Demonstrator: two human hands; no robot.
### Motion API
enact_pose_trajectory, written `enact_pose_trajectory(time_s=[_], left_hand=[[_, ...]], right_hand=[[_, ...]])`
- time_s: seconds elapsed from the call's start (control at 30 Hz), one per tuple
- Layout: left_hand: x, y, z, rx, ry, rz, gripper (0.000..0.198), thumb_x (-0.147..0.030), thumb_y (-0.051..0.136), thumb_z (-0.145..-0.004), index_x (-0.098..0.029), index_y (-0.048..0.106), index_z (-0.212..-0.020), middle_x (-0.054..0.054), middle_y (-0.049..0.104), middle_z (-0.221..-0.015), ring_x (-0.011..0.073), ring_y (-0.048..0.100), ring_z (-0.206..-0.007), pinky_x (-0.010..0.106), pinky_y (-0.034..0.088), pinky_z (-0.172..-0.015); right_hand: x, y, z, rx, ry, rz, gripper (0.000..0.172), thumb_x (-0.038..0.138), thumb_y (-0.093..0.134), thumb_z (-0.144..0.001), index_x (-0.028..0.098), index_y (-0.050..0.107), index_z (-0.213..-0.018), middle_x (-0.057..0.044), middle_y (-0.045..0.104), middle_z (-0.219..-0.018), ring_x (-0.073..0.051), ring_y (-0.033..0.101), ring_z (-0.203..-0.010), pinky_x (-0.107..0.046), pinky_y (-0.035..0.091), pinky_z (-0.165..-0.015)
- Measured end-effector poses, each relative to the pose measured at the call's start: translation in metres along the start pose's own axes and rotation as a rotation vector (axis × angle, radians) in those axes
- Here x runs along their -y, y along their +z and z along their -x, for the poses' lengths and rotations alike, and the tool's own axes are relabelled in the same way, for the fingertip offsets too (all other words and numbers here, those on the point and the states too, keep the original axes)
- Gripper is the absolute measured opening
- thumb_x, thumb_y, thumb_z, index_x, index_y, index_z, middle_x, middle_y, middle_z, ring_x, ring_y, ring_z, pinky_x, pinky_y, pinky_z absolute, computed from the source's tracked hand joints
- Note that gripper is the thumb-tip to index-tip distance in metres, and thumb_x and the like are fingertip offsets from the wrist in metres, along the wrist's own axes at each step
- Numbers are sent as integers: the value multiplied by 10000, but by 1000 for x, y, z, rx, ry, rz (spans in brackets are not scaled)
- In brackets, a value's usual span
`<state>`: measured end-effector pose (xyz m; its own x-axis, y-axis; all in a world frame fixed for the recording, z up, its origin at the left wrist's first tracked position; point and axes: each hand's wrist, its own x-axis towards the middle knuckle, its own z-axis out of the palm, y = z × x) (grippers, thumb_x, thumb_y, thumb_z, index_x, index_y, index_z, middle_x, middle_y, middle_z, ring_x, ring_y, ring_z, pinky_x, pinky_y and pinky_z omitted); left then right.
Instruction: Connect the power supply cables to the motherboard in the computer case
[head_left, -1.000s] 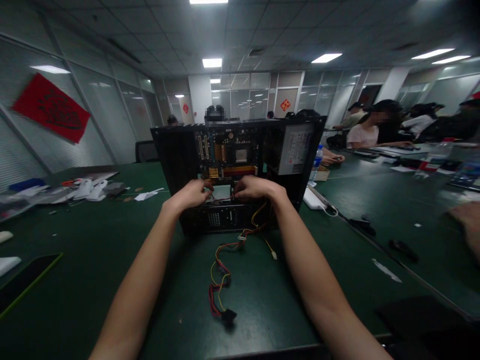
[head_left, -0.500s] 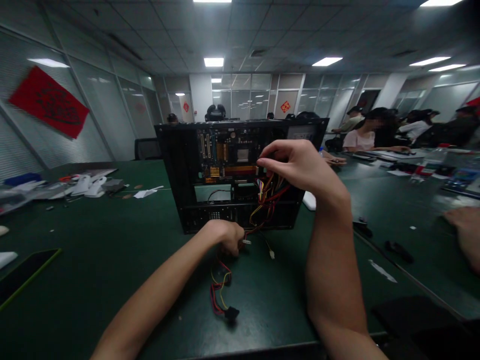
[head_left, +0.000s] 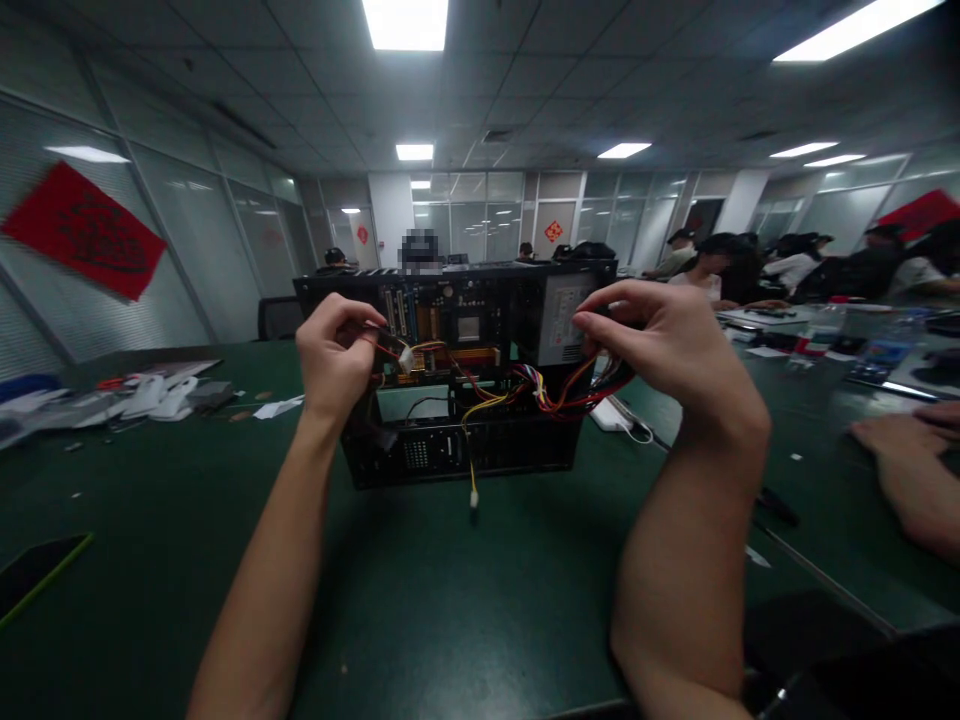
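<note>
An open black computer case (head_left: pixel 465 450) stands on the green table with its inside facing me. My left hand (head_left: pixel 339 350) is raised at its left side, closed on a thin red, yellow and black power cable (head_left: pixel 472 385) near a white connector (head_left: pixel 406 358). My right hand (head_left: pixel 660 335) has its thumb and fingers pinched in front of the grey power supply (head_left: pixel 556 325), with a thick multicoloured cable bundle (head_left: pixel 574 400) coming out beneath them; the grip itself is partly hidden. The motherboard (head_left: pixel 469 328) shows between both hands. A small white plug (head_left: pixel 474 498) dangles in front of the case.
Papers and plastic scraps (head_left: pixel 161 395) lie on the left, with a green-edged black phone-like slab (head_left: pixel 45 570) nearer me. A white device with a cable (head_left: pixel 619 418) lies right of the case. Another person's hands (head_left: pixel 911 460) rest at the right edge.
My left hand has risen from the table to the case's left side, drawing the cable up and across. My right hand has shifted right with the bundle. The view has tilted up.
</note>
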<state>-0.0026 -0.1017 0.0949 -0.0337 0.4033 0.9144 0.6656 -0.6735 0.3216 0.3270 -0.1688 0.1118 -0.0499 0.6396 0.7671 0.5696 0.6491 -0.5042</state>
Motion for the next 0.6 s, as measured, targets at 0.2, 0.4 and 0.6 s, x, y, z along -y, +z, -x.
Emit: enact_pose_trajectory(time_s=[0.2,0.4,0.6], left_hand=[[25,29,17,306,218,-432,297,-108,498,-848,-193,681,-1066,112,595,-997,278,569,-1028,454,429,-927],[41,62,28,392,200,-567,400,-148,456,-887,-137,531,-1279,193,516,-1194,343,483,-1159,479,394,-985],[69,66,39,892,47,-585,381,-159,491,-858,-113,571,-1227,222,566,-1266,346,497,-1224,491,358,-1053]], right_hand=[[2,-1,1,-82,-21,-28,286,467,722,-842,194,735,-927,-46,705,-681,-163,664,-559,-237,505,-435],[10,4,1,-35,-4,8,273,447,716,-848,184,733,-921,-41,703,-678,-151,654,-553,-227,485,-441],[9,9,-3,20,-7,-12,296,463,699,-859,180,731,-938,-39,696,-678,-163,657,-584,-255,506,-483]])
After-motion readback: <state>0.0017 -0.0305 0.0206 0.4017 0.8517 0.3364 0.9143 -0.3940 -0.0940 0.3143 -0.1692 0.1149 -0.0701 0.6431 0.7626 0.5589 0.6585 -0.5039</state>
